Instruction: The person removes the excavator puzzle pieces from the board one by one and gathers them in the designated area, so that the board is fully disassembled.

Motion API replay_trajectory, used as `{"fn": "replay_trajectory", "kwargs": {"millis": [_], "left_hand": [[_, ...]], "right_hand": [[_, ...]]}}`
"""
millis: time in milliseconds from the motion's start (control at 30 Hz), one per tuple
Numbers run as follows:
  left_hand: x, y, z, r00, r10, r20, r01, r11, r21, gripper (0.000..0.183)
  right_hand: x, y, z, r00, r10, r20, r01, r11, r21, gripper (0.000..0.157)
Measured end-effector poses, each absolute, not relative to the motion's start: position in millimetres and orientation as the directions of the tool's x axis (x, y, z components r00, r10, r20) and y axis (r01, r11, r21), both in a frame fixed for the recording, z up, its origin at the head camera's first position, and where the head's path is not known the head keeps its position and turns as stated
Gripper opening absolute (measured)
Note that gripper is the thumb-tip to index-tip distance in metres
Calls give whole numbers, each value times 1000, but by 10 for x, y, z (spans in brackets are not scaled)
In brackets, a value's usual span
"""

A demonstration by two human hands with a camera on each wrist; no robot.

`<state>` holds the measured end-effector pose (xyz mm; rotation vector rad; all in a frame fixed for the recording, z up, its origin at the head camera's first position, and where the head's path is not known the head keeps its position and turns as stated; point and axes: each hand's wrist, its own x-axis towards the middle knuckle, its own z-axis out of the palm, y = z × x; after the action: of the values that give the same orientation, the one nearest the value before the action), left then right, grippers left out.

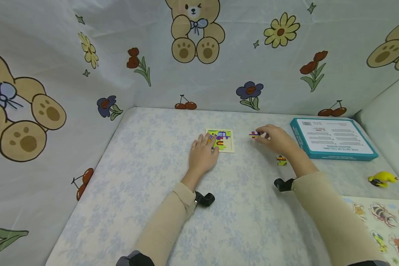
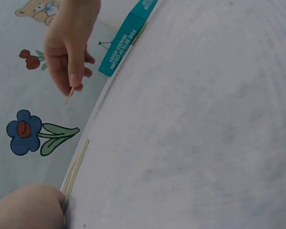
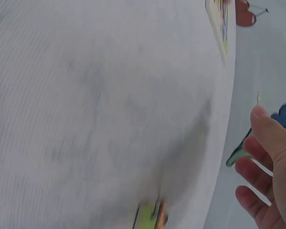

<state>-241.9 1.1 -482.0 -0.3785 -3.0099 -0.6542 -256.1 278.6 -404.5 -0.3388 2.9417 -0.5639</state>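
Note:
My left hand (image 1: 203, 154) lies with straight fingers over the left part of a small jigsaw puzzle board (image 1: 233, 142), which has a cream frame and a green, blue and red picture. To the right of the board, my right hand (image 1: 275, 138) pinches a thin puzzle piece (image 1: 253, 135) between thumb and fingers, raised above the table. In the right wrist view only the piece's narrow edge shows past the thumb. Another puzzle piece (image 1: 281, 160), green with orange, rests on the table below the right hand.
A teal box (image 1: 334, 138) lies flat at the back right. In front of it sit a yellow toy (image 1: 383, 178) and a sheet with insect pictures (image 1: 379, 221) at the right edge. A patterned cloth (image 1: 232, 74) hangs behind the table.

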Motion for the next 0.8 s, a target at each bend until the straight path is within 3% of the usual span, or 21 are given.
{"fn": "replay_trajectory", "kwargs": {"millis": [333,800], "left_hand": [[-2415,10,-4826,-970,227,82,241,880,409,55],[-2399,16,-4812,-971,223,86,238,874,425,55]], "right_hand": [[-2447,3304,-4074,-961,-214,-178,-151,939,-310,45],[-2372,3498,-4149,-957,-207,-205,-166,966,-198,46]]}}
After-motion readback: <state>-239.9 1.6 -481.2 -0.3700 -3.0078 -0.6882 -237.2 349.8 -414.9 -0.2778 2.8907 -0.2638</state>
